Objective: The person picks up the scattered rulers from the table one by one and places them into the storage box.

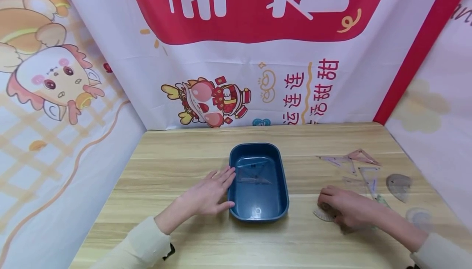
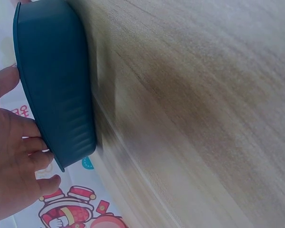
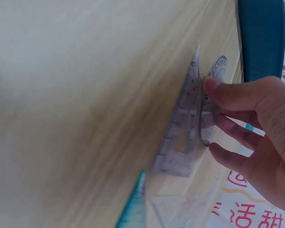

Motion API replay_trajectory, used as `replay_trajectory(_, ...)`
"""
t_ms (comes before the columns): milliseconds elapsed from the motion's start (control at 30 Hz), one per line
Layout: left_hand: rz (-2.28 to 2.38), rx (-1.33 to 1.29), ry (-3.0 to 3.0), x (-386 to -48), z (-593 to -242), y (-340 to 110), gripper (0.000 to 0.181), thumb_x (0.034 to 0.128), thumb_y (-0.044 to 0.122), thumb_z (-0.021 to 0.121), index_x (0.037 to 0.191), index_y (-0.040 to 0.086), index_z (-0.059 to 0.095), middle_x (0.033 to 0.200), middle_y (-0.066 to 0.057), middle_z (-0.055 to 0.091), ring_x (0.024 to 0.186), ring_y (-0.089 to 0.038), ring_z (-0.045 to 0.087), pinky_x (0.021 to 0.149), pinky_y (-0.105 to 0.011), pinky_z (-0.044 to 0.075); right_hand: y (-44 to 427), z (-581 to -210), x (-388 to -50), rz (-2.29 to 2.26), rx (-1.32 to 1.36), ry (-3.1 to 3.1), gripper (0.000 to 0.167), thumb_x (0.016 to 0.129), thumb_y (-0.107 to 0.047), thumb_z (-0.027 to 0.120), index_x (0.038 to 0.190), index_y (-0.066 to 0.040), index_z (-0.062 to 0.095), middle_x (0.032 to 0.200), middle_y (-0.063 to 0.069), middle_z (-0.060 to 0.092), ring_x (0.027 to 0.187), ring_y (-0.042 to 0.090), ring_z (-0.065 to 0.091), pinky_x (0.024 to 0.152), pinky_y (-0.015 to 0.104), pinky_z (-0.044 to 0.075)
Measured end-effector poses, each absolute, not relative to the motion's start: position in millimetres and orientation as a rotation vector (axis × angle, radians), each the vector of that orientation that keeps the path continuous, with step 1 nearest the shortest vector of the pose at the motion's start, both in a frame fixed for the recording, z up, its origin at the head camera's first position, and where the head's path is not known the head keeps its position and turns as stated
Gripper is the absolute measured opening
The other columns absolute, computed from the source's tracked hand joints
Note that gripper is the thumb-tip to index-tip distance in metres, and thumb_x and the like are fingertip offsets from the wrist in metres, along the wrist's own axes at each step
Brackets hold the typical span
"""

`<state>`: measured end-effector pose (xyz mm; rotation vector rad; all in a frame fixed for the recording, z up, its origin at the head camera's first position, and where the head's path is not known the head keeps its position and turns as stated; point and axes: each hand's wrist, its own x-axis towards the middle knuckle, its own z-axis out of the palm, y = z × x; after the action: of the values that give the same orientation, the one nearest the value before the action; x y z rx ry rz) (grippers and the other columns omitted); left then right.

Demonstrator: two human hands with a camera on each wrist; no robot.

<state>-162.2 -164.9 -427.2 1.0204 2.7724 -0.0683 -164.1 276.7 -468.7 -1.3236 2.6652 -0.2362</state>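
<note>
A dark blue tray stands mid-table with clear set squares lying inside. My left hand touches its left rim with fairly straight fingers; the left wrist view shows the thumb and fingertips along the edge of the tray. To the right, my right hand pinches a clear protractor between thumb and fingers, near the tabletop. Right beside that protractor is a clear set square; whether the hand touches it I cannot tell.
Farther right lie more set squares, one pinkish and one with a bluish edge. A grey, rounded drawing piece and another clear one lie near the right edge. Printed cloth hangs behind the table.
</note>
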Motion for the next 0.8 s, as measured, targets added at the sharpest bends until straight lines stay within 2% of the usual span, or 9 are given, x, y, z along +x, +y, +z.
replay_trajectory(133,-0.083,1.022,2.782,-162.2,-428.4,-164.8,0.086,0.0969,0.064,0.044,0.158,0.007,0.026,0.168,-0.012,0.019,0.156,-0.029,0.014,0.121,-0.057,0.026,274.7,-465.1,-167.2,-0.162,-1.346,2.627,0.045,0.069,-0.016,0.085,0.107,-0.020,0.061,0.101,-0.013,0.051,0.091,0.002,0.047,0.073,0.027,0.052)
replay_trajectory(300,-0.092,1.014,2.782,-161.9,-429.1,-163.8,0.086,0.0966,0.065,0.044,0.158,0.007,0.027,0.168,-0.011,0.019,0.156,-0.030,0.015,0.121,-0.057,0.027,271.4,-465.7,-167.3,-0.073,-1.353,2.625,0.045,0.067,-0.020,0.079,0.107,-0.018,0.059,0.097,-0.013,0.048,0.087,0.002,0.043,0.068,0.024,0.047)
replay_trajectory(467,-0.106,1.008,2.773,-161.9,-428.4,-162.5,0.086,0.0962,0.065,0.045,0.158,0.007,0.027,0.168,-0.011,0.019,0.156,-0.030,0.016,0.121,-0.057,0.027,270.4,-466.6,-166.9,-0.072,-1.314,2.678,0.045,0.068,-0.021,0.078,0.109,-0.016,0.060,0.100,-0.010,0.051,0.088,0.003,0.049,0.072,0.028,0.053)
replay_trajectory(633,-0.106,1.017,2.779,-162.3,-429.1,-162.8,0.086,0.0959,0.064,0.046,0.157,0.006,0.029,0.167,-0.012,0.021,0.155,-0.031,0.018,0.120,-0.057,0.029,270.7,-460.5,-171.4,-0.174,-1.205,2.706,0.049,0.074,-0.026,0.078,0.119,-0.012,0.063,0.108,-0.007,0.054,0.089,0.002,0.052,0.076,0.028,0.055)
replay_trajectory(800,-0.093,1.023,2.780,-163.3,-428.0,-163.0,0.086,0.0962,0.064,0.047,0.157,0.006,0.029,0.167,-0.013,0.021,0.155,-0.032,0.019,0.120,-0.058,0.029,272.0,-460.2,-176.2,-0.338,-1.134,2.694,0.047,0.078,-0.027,0.077,0.121,-0.011,0.066,0.111,-0.007,0.058,0.093,0.003,0.056,0.079,0.027,0.055)
